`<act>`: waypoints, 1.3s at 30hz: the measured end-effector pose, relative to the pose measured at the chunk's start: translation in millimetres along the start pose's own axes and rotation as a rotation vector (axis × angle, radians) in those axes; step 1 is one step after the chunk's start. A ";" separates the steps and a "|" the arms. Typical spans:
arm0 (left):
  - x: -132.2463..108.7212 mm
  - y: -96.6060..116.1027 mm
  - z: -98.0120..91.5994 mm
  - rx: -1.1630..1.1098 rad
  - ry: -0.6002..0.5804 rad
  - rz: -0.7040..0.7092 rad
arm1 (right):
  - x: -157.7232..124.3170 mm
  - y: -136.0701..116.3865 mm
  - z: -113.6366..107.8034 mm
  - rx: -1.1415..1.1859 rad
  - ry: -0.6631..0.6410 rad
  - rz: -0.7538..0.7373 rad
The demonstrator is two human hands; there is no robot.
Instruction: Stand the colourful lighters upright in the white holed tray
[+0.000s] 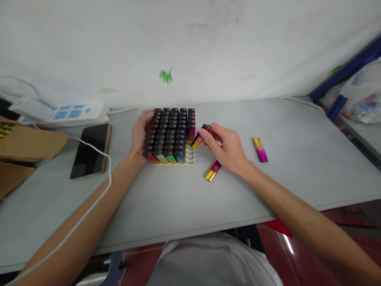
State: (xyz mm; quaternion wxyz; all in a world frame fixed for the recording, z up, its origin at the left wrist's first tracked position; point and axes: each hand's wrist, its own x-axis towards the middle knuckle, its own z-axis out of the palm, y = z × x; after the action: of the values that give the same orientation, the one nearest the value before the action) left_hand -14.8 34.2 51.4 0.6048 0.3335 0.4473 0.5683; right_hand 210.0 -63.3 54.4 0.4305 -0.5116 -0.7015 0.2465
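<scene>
Rows of upright lighters (168, 135) with black tops and coloured bodies stand in a white tray (190, 157). Several bare slots show at the tray's near right corner. Wrapped around the left side of the block is my left hand (140, 133), its fingertips partly hidden behind the lighters. My right hand (224, 145) pinches a purple and yellow lighter (199, 139) by its black end, tilted over the slots. Below that hand a second purple and yellow lighter (212, 171) lies flat, partly covered. Farther right lies another such lighter (260, 150).
A phone (91, 149) lies left of my left hand. Behind it sits a white power strip (80, 113), and a white cable (108, 167) crosses over my left forearm. A cardboard box (32, 141) is at the far left. Plastic bags (364, 95) are at the right.
</scene>
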 end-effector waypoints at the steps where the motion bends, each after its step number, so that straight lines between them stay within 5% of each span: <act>1: -1.2 -0.1 1.8 0.011 0.039 0.070 | 0.3 -0.7 0.0 0.008 -0.001 -0.015; 9: -1.4 -7.0 -4.4 0.004 -0.029 0.029 | -1.8 21.5 -11.9 0.058 0.054 0.060; 19: -2.0 -6.3 -4.1 0.035 -0.019 0.092 | 3.0 11.9 -10.1 -0.017 -0.138 -0.072; 34: 0.7 -8.1 -11.2 0.122 -0.078 0.081 | 24.1 -5.2 -6.6 -0.539 -0.436 -0.248; 39: 0.9 -8.5 -11.8 0.159 -0.096 0.089 | 22.9 -3.3 2.6 -0.608 -0.362 -0.178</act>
State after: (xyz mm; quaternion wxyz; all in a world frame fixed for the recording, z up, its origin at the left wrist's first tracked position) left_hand -22.4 32.7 39.0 0.5713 0.4270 0.4463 0.5405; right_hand 203.7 -43.0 63.8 0.1472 -0.5011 -0.8495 0.0746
